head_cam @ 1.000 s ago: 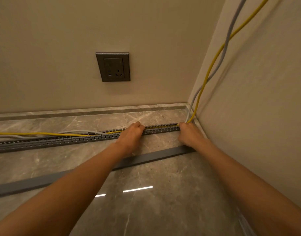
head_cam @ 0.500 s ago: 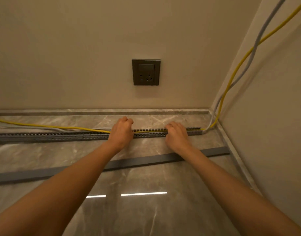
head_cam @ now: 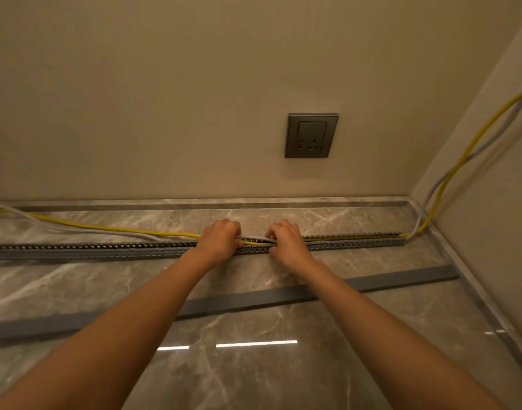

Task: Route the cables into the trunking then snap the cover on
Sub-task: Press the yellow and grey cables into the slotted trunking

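Grey slotted trunking [head_cam: 106,250] flat on the marble floor [head_cam: 253,380], parallel to the far edge, right end near the far right corner. Yellow and grey cables [head_cam: 255,240] down the right wall into that corner, seated in the trunking's right stretch; left of the hands, out of the channel and loose on the floor toward the far left edge. Left hand [head_cam: 219,241] and right hand [head_cam: 287,244] close together at mid-length, fingers of each curled over the cables, clamping them at the channel top. Grey cover [head_cam: 401,280] not fitted, flat on the floor nearer the camera, passing under both forearms. Dark socket [head_cam: 311,135] on the far wall.
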Available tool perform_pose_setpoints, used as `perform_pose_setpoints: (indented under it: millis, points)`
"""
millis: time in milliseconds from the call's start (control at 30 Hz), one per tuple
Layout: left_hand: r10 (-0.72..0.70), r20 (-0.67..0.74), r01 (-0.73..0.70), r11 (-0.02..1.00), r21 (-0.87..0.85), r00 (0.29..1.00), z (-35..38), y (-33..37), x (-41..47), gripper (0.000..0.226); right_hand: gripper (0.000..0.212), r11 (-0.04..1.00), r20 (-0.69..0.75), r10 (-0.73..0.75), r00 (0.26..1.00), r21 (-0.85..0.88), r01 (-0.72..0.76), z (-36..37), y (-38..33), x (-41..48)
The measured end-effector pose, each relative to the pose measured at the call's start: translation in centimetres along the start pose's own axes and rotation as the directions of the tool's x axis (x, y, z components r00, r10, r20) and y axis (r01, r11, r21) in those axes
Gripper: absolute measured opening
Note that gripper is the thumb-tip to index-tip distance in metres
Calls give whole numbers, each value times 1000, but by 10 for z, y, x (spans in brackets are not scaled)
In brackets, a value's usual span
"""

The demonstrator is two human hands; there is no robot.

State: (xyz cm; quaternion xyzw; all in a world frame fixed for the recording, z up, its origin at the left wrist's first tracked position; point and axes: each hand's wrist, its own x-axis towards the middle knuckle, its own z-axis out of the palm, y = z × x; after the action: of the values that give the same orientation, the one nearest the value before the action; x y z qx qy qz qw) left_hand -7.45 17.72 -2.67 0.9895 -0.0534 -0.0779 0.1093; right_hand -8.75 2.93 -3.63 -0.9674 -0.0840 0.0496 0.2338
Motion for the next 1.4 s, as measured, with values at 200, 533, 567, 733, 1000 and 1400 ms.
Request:
perform_pose_setpoints:
  millis: [200, 533, 567, 733, 1000, 1400]
  points:
    - [114, -140, -121, 992, -46, 984, 5, -10, -1, 21, 15, 999, -62, 24, 998, -39, -26, 3, -4, -2]
    - [537, -63, -467, 781, 415, 841, 1, -15, -12, 40, 33, 989, -49, 83, 995, -115, -88, -2, -12, 3]
    - [556, -55, -482, 762, 431, 829, 2, -16, -15, 41, 32, 990, -47, 81, 996, -113, -86, -2, -12, 3]
    - [604, -96, -475, 706, 525, 791, 13, -17, -22, 39, 25, 995, -25, 62, 998, -78, -64, -5, -9, 3]
    - [483, 0, -417, 757, 503, 876, 9, 5, -22, 25, 17, 994, -118, 8, 993, -108, -21, 2, 4, -6]
    - [310, -16, -276, 869, 410, 951, 22, 34, -27, 30, 20, 996, -124, 82, 989, -12, -85, 1, 11, -8]
